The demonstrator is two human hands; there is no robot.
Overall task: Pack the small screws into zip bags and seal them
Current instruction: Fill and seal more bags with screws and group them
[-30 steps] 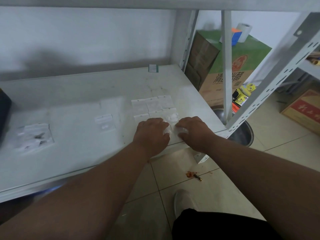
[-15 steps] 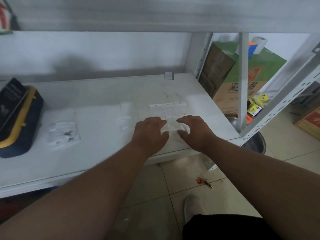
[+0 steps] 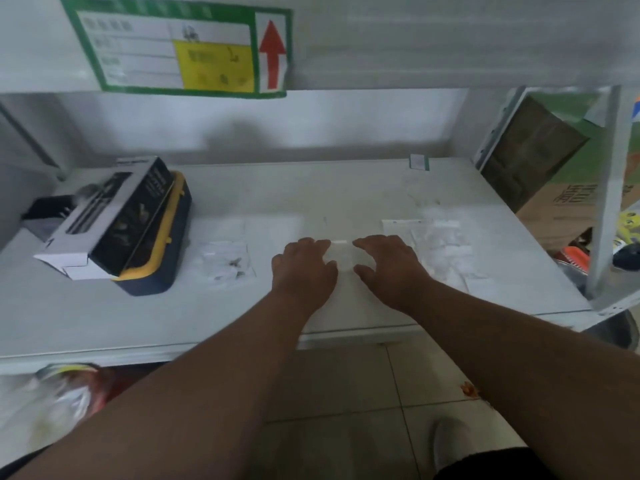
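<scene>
A small clear zip bag (image 3: 341,255) is stretched between my two hands just above the white shelf (image 3: 346,188). My left hand (image 3: 302,266) pinches its left edge between thumb and fingers. My right hand (image 3: 388,266) pinches its right edge the same way. What is inside the bag is too blurred to tell. A spread of more zip bags (image 3: 441,244) lies on the shelf just right of my right hand. Left of my left hand lies a clear bag with small dark screws (image 3: 227,266).
A grey-and-black carton (image 3: 104,220) rests on a yellow-and-blue case (image 3: 162,271) at the shelf's left. A green-bordered label with a red arrow (image 3: 180,46) hangs on the upper shelf edge. An upright post (image 3: 604,188) and cardboard boxes (image 3: 540,174) stand at the right.
Both hands have shifted left, off the spread of bags, taking one small bag with them. The view has swung left and up, bringing the carton, case and label into sight.
</scene>
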